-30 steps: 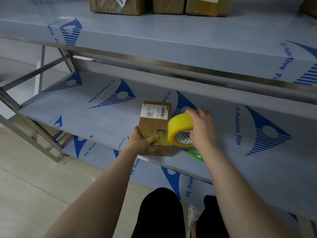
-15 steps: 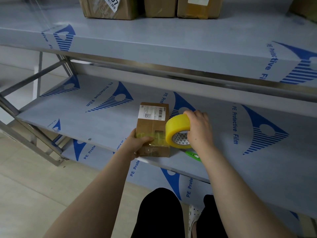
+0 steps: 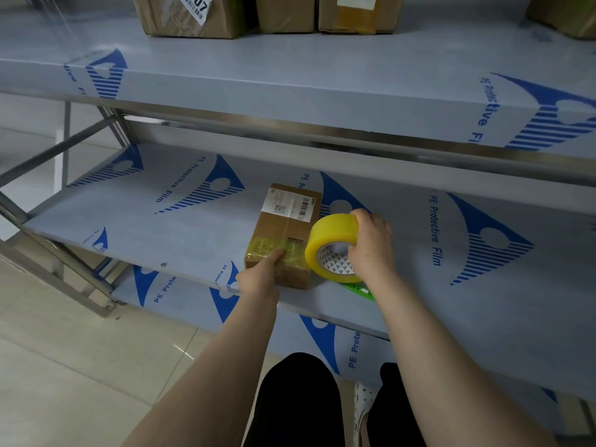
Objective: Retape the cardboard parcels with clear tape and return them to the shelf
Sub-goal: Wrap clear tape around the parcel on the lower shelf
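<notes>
Pinning the tape strip (image 3: 265,248) with its thumb, the left hand (image 3: 259,280) holds the cardboard parcel (image 3: 285,225) by its near end. The right hand (image 3: 371,243) grips the yellow tape roll (image 3: 329,235) at the parcel's right side, near the middle shelf's (image 3: 161,233) front edge. Best to pull low and taut and smooth the wrinkles.
</notes>
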